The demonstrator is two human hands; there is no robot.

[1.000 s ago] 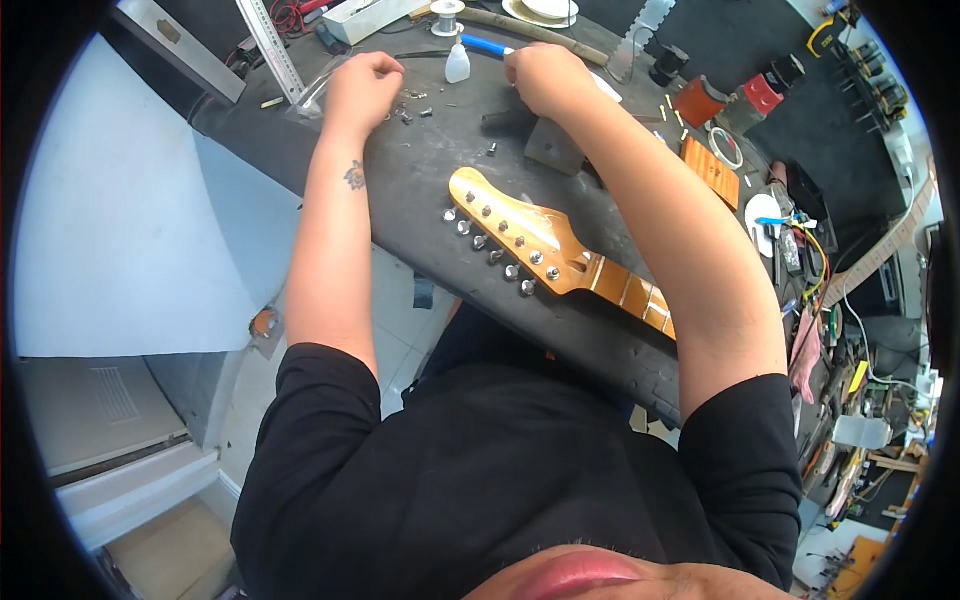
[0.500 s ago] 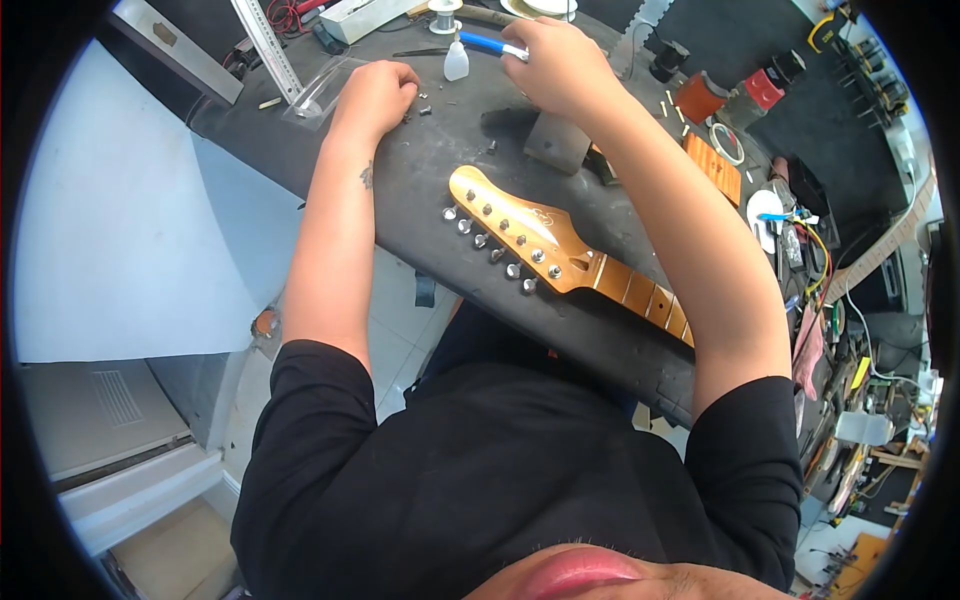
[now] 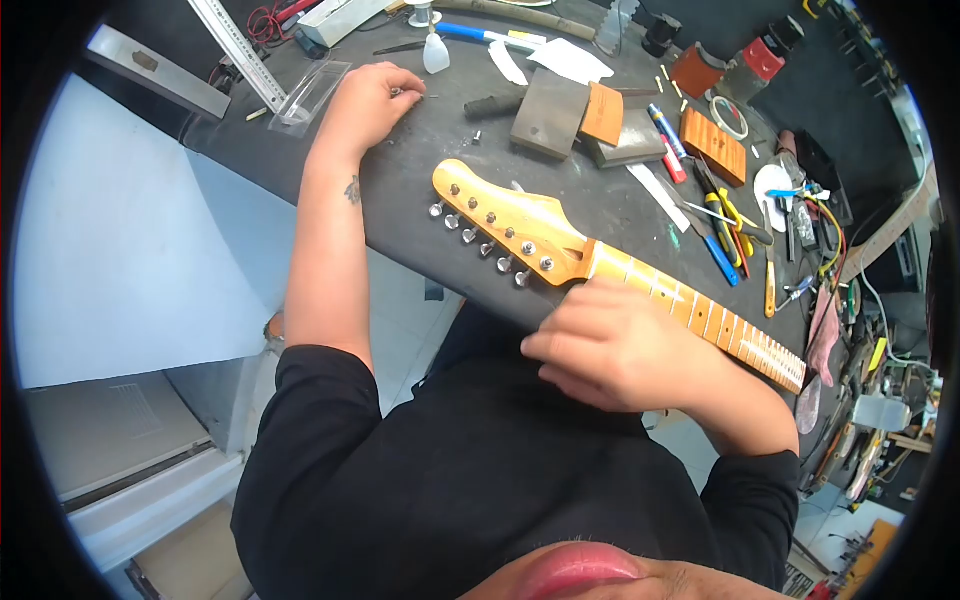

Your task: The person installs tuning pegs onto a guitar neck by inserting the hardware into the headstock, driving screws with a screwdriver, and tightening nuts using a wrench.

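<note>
Gtr neck (image 3: 700, 315) lay along near edge of table (image 3: 400, 195), tuners (image 3: 469, 237) apparently fitted but unstrung, 1 screw (image 3: 477, 137) loose; L hand (image 3: 370, 108) fingers pinched nr table's L end, R hand (image 3: 620, 345) half-curled by neck, can't tell if holding anything.

Dark workbench (image 3: 410, 165) bore guitar neck (image 3: 703, 315) and pliers (image 3: 716, 215)

The guitar neck lay across it just beyond the right fingers (image 3: 572, 350), its headstock (image 3: 520, 215) right of the left fingers (image 3: 404, 78). A clear plastic packet (image 3: 310, 97) lay left of these; a white bottle (image 3: 436, 56) stood beyond them, slightly right. Farther right lay a screw (image 3: 476, 137), then a grey block (image 3: 549, 115). Pliers and a wooden block (image 3: 714, 147) lay beyond the right fingers, to their right.
</note>
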